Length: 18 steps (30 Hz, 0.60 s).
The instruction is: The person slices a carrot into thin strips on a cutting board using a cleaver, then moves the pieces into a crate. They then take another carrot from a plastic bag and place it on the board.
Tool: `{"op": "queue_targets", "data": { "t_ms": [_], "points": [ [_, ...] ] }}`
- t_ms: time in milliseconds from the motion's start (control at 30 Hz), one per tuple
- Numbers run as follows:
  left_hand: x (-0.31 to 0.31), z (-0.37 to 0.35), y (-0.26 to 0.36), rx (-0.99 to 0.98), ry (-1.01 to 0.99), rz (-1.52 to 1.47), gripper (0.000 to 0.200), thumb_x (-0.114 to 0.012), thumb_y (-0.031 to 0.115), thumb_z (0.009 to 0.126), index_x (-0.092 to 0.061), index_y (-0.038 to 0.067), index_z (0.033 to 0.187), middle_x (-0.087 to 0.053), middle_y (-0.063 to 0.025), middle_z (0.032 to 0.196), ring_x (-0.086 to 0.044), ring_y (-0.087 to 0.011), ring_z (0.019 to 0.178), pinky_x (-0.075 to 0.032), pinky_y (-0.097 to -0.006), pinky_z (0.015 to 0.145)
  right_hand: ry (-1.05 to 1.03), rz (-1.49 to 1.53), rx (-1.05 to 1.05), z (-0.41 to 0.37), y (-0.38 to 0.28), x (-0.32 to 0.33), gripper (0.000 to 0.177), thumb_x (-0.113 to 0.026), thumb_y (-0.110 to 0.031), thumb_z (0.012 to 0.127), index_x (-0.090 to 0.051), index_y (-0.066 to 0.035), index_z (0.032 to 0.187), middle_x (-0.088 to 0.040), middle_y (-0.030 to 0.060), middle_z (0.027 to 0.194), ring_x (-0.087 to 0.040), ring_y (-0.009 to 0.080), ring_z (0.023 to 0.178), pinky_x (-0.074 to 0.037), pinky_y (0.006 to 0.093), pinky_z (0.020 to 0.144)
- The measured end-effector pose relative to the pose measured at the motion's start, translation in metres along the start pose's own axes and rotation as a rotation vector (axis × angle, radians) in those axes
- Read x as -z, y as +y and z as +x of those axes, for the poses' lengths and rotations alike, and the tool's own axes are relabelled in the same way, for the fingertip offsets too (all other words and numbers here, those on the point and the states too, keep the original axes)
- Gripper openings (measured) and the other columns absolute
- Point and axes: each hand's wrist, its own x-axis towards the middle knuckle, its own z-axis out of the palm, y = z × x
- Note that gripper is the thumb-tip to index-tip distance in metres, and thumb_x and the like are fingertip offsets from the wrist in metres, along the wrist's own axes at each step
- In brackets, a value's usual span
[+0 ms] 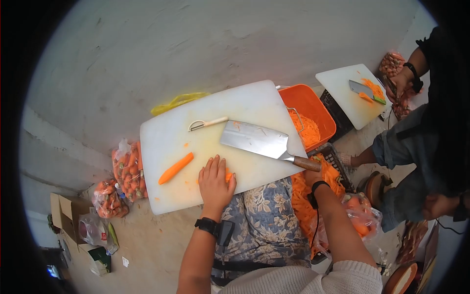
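Observation:
My left hand [215, 183] lies on the white cutting board [254, 100], fingers stretched out, with small carrot bits [228, 176] beside its thumb and fingers. Left of it rests a peeled carrot [176, 168]. A cleaver [257, 138] lies flat on the board, its wooden handle jutting past the right edge. Just below that handle, my right hand [312, 177] is over the sliced carrots [323, 179] in a black crate [338, 159]; its fingers are mostly hidden. Above the cleaver's blade sits a peeler [208, 124].
An orange bucket [320, 110] holds carrot shreds behind the board. At right, another person [416, 127] stands by a second cutting board [347, 93] with a knife [362, 89]. Bags of carrots [129, 171] and a cardboard box [68, 215] sit on the floor at left.

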Motion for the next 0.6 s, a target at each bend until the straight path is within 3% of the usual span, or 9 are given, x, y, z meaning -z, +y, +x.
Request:
{"op": "queue_targets", "data": {
  "t_ms": [67,100,200,267,300,367,467,533,600],
  "points": [
    [-0.001,0.000,-0.001,0.002,-0.002,0.006,0.050,-0.059,0.033,0.085,-0.058,0.003,0.125,-0.052,-0.0165,0.136,-0.045,-0.0344,0.128,-0.032,-0.0502,0.105,0.021,1.042,-0.259,0.004,0.018,-0.011,0.043,-0.068,-0.027,0.087,-0.058,-0.011,0.126,-0.063,0.0101,0.123,-0.063,0.0267,0.107,-0.046,0.0395,0.095],
    [-0.001,0.000,-0.001,-0.001,-0.002,0.013,0.050,-0.059,0.033,0.085,-0.057,0.003,0.125,-0.052,-0.0164,0.136,-0.045,-0.0342,0.128,-0.032,-0.0501,0.105,0.022,1.041,-0.262,-0.003,0.029,-0.002,0.043,-0.068,-0.027,0.087,-0.058,-0.011,0.126,-0.063,0.0101,0.123,-0.063,0.0267,0.107,-0.046,0.0395,0.095],
    [0.001,0.001,0.001,0.010,-0.020,0.028,0.050,-0.059,0.033,0.085,-0.057,0.003,0.126,-0.052,-0.0163,0.137,-0.045,-0.0339,0.129,-0.032,-0.0500,0.106,0.009,0.584,-0.036,-0.023,0.065,0.031,0.030,-0.056,-0.020,0.092,-0.052,-0.008,0.118,-0.068,0.0155,0.098,-0.065,0.0341,0.095,-0.050,0.0433,0.084],
    [0.001,0.001,0.001,0.001,-0.008,0.026,0.050,-0.060,0.031,0.084,-0.057,0.003,0.126,-0.052,-0.0166,0.136,-0.045,-0.0347,0.128,-0.033,-0.0492,0.105,0.344,0.487,-0.069,-0.032,0.076,0.042,0.033,-0.067,-0.028,0.088,-0.055,-0.004,0.107,-0.068,0.0198,0.088,-0.067,0.0345,0.082,-0.052,0.0467,0.071],
    [0.001,0.001,0.001,-0.008,0.003,0.031,0.050,-0.061,0.029,0.084,-0.056,0.002,0.125,-0.052,-0.0170,0.136,-0.046,-0.0356,0.127,-0.033,-0.0484,0.105,0.343,0.484,-0.074,-0.035,0.080,0.051,0.033,-0.067,-0.028,0.088,-0.055,-0.004,0.107,-0.068,0.0198,0.088,-0.067,0.0345,0.082,-0.052,0.0467,0.071],
    [0.000,0.001,0.001,0.004,-0.008,0.022,0.050,-0.060,0.031,0.084,-0.057,0.003,0.126,-0.052,-0.0165,0.136,-0.045,-0.0343,0.128,-0.033,-0.0490,0.105,0.603,0.813,-0.158,-0.036,0.086,0.069,0.023,-0.061,-0.022,0.092,-0.055,-0.002,0.100,-0.066,0.0236,0.084,-0.065,0.0387,0.081,-0.051,0.0494,0.066],
    [-0.002,-0.001,0.000,0.013,-0.019,0.018,0.050,-0.059,0.033,0.085,-0.057,0.003,0.126,-0.052,-0.0158,0.137,-0.044,-0.0330,0.130,-0.032,-0.0496,0.106,0.661,0.870,-0.144,-0.026,0.087,0.068,0.014,-0.057,-0.016,0.092,-0.056,-0.001,0.092,-0.065,0.0233,0.081,-0.065,0.0390,0.075,-0.049,0.0487,0.067],
    [-0.004,0.000,0.000,0.004,-0.011,0.021,0.050,-0.059,0.033,0.085,-0.057,0.003,0.126,-0.052,-0.0156,0.137,-0.044,-0.0329,0.130,-0.031,-0.0495,0.106,0.569,0.877,-0.105,-0.020,0.083,0.055,0.020,-0.060,-0.020,0.091,-0.058,0.000,0.094,-0.066,0.0237,0.082,-0.066,0.0377,0.079,-0.050,0.0472,0.070],
    [-0.004,-0.001,0.000,0.004,-0.002,0.014,0.050,-0.059,0.033,0.086,-0.057,0.003,0.126,-0.052,-0.0155,0.137,-0.044,-0.0328,0.130,-0.031,-0.0497,0.106,0.149,0.689,-0.015,-0.023,0.071,0.049,0.031,-0.065,-0.028,0.087,-0.066,0.001,0.098,-0.068,0.0231,0.093,-0.065,0.0382,0.084,-0.051,0.0483,0.074]
  ]
}}
